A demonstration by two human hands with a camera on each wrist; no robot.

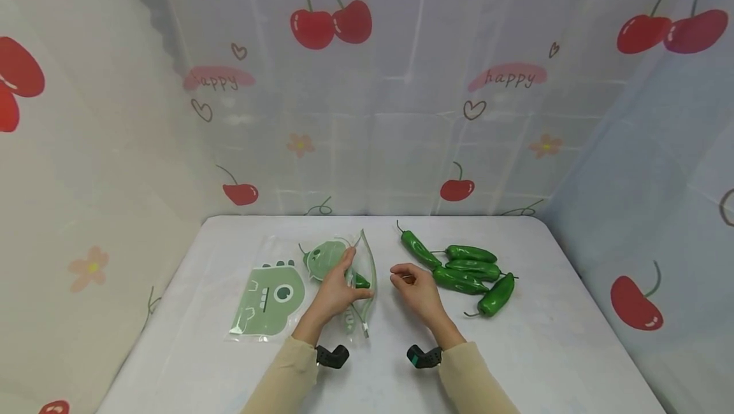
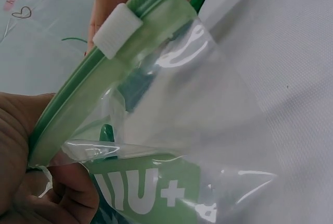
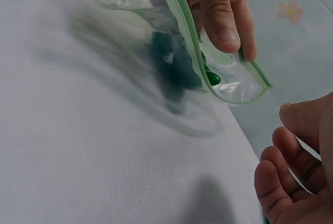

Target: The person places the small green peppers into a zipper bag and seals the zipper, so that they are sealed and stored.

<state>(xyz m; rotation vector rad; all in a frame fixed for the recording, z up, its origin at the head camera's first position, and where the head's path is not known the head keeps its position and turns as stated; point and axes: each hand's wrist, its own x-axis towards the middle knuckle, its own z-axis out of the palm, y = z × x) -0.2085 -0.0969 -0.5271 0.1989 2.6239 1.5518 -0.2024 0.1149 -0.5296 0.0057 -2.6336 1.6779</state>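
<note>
Bagging seemed underway: the left hand clamped its fingers on the zip bag, and the right hand, empty fingers apart, probably needed 1 of 5 loose peppers.

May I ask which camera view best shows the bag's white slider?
The left wrist view: the white slider is large and unobstructed. The head view shows it tiny; the right wrist view, at most a cropped sliver.
</note>
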